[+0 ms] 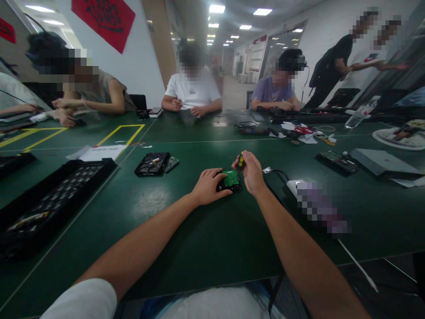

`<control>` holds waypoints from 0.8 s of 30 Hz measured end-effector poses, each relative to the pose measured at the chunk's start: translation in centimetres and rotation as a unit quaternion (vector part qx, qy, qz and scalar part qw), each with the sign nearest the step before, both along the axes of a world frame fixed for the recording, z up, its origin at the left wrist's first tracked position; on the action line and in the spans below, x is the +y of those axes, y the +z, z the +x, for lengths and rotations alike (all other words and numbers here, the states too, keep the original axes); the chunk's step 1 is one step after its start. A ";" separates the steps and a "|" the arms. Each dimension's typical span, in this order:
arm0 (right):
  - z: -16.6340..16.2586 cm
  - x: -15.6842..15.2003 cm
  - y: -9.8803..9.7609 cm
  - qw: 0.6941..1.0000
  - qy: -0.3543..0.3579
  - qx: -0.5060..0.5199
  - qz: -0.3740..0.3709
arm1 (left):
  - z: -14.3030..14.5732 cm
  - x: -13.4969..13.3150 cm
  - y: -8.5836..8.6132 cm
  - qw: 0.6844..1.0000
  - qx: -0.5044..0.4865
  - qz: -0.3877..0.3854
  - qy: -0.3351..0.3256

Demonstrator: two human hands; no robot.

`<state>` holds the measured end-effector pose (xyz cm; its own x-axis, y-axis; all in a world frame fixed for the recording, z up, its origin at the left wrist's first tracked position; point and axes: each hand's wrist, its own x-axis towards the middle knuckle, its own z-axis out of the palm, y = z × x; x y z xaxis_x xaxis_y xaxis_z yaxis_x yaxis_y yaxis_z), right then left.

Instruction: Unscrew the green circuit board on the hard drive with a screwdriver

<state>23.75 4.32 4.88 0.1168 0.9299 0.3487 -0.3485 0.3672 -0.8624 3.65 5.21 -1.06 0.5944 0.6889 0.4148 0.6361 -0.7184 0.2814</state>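
A hard drive (231,178) with a green circuit board facing up lies on the green table. My left hand (210,186) grips it from the left, thumb along the near edge and fingers over the far edge and top. Just right of the drive and slightly above it, my right hand (253,174) is closed around a screwdriver (241,160) with a yellow and black handle. Its tip cannot be made out. To the left, a black hard drive (152,164) with small parts on top lies beside a loose circuit board (171,163).
A long black tray (63,186) stands at the left. On the right are a power bank-like white device with a cable (292,184), another drive (337,161) and a grey metal box (385,163). Cables and a bottle (361,113) lie farther back. Other people sit across the table.
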 end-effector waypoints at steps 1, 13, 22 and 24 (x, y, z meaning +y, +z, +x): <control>0.0 0.0 0.0 1.000 0.001 0.001 0.003 | 0.0 0.0 0.0 1.000 0.001 0.000 0.001; -0.1 -0.6 0.8 0.999 0.036 0.024 -0.018 | 0.0 -0.1 0.1 1.000 0.002 -0.002 0.002; -0.1 -0.1 0.0 1.000 0.001 0.014 -0.010 | 0.0 0.1 -0.1 1.000 0.000 -0.002 0.000; -0.2 -0.3 0.2 1.000 0.003 0.016 -0.011 | 0.0 0.1 -0.1 1.000 -0.002 0.001 -0.001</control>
